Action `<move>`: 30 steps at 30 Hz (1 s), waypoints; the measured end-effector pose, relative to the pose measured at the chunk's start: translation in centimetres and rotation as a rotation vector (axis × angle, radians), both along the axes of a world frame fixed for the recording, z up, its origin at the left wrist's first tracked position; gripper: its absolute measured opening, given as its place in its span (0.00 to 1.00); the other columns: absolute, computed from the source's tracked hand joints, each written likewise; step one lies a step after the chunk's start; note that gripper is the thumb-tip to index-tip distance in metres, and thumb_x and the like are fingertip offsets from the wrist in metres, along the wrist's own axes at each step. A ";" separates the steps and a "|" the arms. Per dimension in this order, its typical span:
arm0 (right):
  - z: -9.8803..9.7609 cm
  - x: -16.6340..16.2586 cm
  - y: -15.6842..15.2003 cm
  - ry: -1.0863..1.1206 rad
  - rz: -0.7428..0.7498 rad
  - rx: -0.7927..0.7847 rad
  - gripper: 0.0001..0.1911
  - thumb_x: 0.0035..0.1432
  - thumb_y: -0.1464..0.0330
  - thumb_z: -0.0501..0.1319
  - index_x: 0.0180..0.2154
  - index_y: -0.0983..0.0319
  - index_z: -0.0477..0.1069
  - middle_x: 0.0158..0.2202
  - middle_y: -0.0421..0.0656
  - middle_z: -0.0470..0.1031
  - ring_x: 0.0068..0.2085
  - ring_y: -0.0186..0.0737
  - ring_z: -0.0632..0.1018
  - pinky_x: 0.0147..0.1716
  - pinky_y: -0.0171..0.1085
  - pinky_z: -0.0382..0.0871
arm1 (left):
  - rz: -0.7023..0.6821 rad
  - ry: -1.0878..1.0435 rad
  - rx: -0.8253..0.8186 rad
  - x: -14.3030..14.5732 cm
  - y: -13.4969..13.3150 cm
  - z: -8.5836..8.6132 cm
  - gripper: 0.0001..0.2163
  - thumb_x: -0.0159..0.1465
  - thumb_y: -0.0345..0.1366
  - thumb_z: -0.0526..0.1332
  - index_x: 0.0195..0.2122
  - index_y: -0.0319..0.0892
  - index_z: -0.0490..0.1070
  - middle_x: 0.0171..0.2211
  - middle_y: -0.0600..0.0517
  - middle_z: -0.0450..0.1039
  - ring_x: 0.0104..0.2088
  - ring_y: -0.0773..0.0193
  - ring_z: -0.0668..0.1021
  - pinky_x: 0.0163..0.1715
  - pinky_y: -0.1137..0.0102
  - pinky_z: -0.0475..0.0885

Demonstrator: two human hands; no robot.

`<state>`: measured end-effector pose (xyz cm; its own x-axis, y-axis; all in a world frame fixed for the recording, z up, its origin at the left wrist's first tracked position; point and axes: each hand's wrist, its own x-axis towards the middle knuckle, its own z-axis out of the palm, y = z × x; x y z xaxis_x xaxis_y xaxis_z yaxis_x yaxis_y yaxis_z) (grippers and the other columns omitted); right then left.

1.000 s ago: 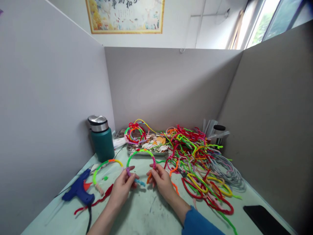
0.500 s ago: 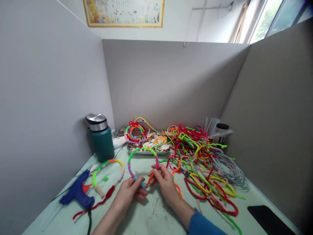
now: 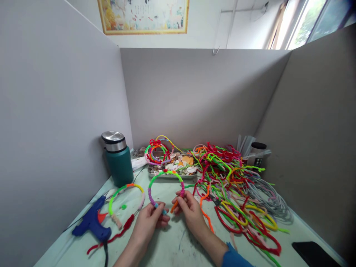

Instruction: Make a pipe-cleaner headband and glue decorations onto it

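Observation:
A headband-like hoop (image 3: 150, 194) wrapped in fuzzy pipe cleaners stands upright between my hands, its bands green, red, orange, purple, magenta and blue. My left hand (image 3: 150, 219) pinches its blue lower left end. The orange lower right end is gripped by my right hand (image 3: 190, 210), thumb on the near side. A narrow gap lies between the two ends. On the table to the left rests a second wrapped hoop (image 3: 111, 202), with a red pipe cleaner (image 3: 119, 233) trailing beside it.
A blue glue gun (image 3: 93, 220) and a teal bottle (image 3: 119, 166) stand on the left. Behind the hoop sits a metal tray (image 3: 172, 176) of small pieces under finished hoops (image 3: 150, 160). Tangled pipe cleaners (image 3: 222, 157), grey wire coils (image 3: 278, 202) and a black phone (image 3: 313, 253) lie right.
The whole view has shifted slightly, moving things right and down. The hoop's two ends look slightly farther apart; both hands keep their hold.

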<state>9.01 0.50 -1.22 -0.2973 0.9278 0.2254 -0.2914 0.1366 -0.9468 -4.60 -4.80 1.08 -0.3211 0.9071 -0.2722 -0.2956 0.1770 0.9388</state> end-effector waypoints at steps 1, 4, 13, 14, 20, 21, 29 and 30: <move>-0.2 0.0 0.0 -0.006 0.006 0.000 0.13 0.58 0.59 0.58 0.38 0.63 0.65 0.31 0.42 0.73 0.24 0.31 0.74 0.23 0.32 0.69 | -0.009 0.004 -0.002 -0.1 0.0 -0.1 0.15 0.48 0.38 0.69 0.31 0.34 0.71 0.21 0.49 0.76 0.19 0.66 0.77 0.18 0.74 0.72; -0.7 -0.1 0.1 -0.038 0.007 0.005 0.13 0.59 0.59 0.56 0.37 0.63 0.65 0.32 0.43 0.73 0.25 0.32 0.74 0.23 0.32 0.69 | -0.044 0.012 -0.004 -0.3 0.1 -0.5 0.18 0.45 0.42 0.70 0.30 0.33 0.71 0.18 0.50 0.75 0.18 0.66 0.76 0.19 0.74 0.72; -0.7 0.0 0.1 -0.091 -0.074 0.036 0.15 0.60 0.57 0.54 0.38 0.63 0.65 0.29 0.41 0.72 0.25 0.33 0.74 0.22 0.32 0.68 | -0.017 0.097 0.064 -0.8 0.3 -1.2 0.24 0.46 0.46 0.69 0.39 0.34 0.69 0.28 0.48 0.76 0.21 0.66 0.77 0.20 0.73 0.71; -0.7 0.0 0.1 -0.093 -0.080 0.042 0.15 0.60 0.58 0.54 0.38 0.63 0.65 0.29 0.42 0.72 0.25 0.33 0.74 0.22 0.32 0.69 | 0.003 0.112 0.088 -0.8 0.2 -0.9 0.25 0.47 0.47 0.68 0.41 0.35 0.68 0.29 0.48 0.76 0.21 0.66 0.76 0.20 0.73 0.70; -0.8 0.1 0.3 -0.109 -0.140 0.071 0.13 0.60 0.58 0.54 0.38 0.62 0.64 0.31 0.41 0.72 0.24 0.32 0.74 0.22 0.31 0.69 | 0.042 0.153 0.151 -1.1 -0.1 -0.3 0.22 0.51 0.50 0.63 0.36 0.34 0.70 0.27 0.47 0.76 0.20 0.66 0.75 0.20 0.71 0.70; -0.8 0.1 0.3 -0.108 -0.157 0.073 0.13 0.60 0.58 0.54 0.40 0.62 0.64 0.31 0.41 0.72 0.24 0.31 0.73 0.21 0.31 0.69 | 0.042 0.151 0.137 -1.1 -0.1 -0.4 0.22 0.51 0.50 0.63 0.35 0.34 0.70 0.27 0.47 0.76 0.20 0.65 0.75 0.20 0.71 0.70; -1.1 0.2 0.4 -0.125 -0.225 0.058 0.17 0.58 0.57 0.55 0.41 0.63 0.66 0.29 0.41 0.72 0.21 0.30 0.70 0.18 0.29 0.67 | 0.078 0.218 0.129 -1.2 -0.2 -0.4 0.24 0.49 0.49 0.65 0.40 0.34 0.70 0.30 0.46 0.77 0.20 0.66 0.74 0.20 0.72 0.69; -1.2 0.2 0.5 -0.125 -0.237 0.056 0.17 0.58 0.56 0.55 0.42 0.63 0.66 0.29 0.41 0.72 0.20 0.29 0.70 0.17 0.29 0.66 | 0.092 0.238 0.154 -1.2 -0.3 -0.3 0.24 0.50 0.48 0.65 0.42 0.35 0.70 0.30 0.46 0.77 0.20 0.66 0.74 0.21 0.72 0.69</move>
